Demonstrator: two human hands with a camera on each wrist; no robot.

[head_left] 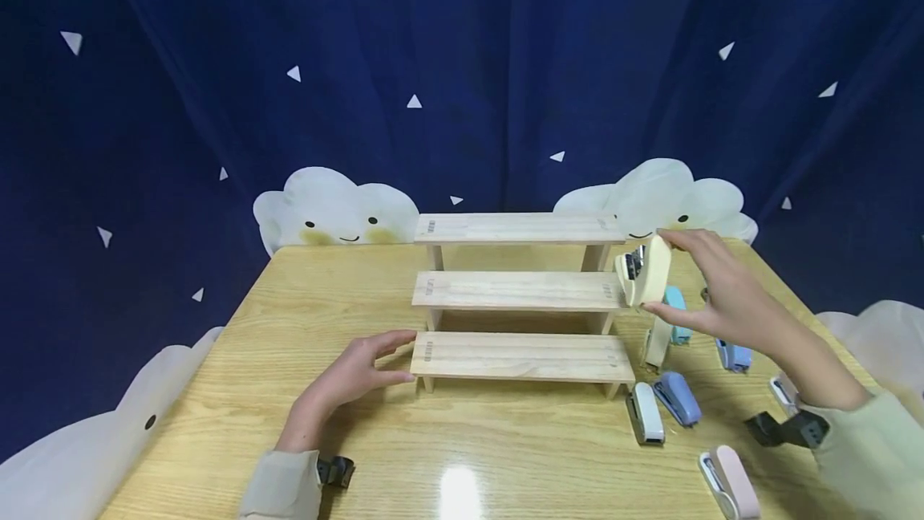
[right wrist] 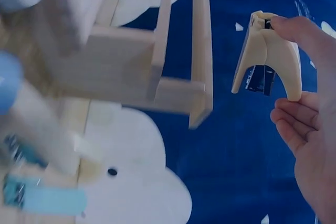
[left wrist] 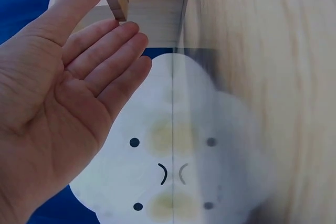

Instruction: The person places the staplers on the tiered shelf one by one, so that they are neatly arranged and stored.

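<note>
A pale yellow stapler [head_left: 653, 271] is pinched between the thumb and fingertips of my right hand [head_left: 729, 295], raised at the right end of the wooden rack's middle tier. In the right wrist view the stapler [right wrist: 270, 56] stands apart from the rack, its two arms spread. My left hand [head_left: 354, 375] is at the left end of the three-tier wooden rack [head_left: 516, 355], fingers and thumb extended with their tips right at the lowest tier. The left wrist view shows the same hand [left wrist: 73, 98] with its palm bare and fingers nearly straight.
Right of the rack lie several more staplers: a white one [head_left: 647, 414], a periwinkle one [head_left: 677, 398], a pink one [head_left: 731, 481], a cream one [head_left: 655, 343], a teal one [head_left: 678, 315] and a blue one [head_left: 735, 355]. A dark blue curtain [head_left: 462, 62] hangs behind the table.
</note>
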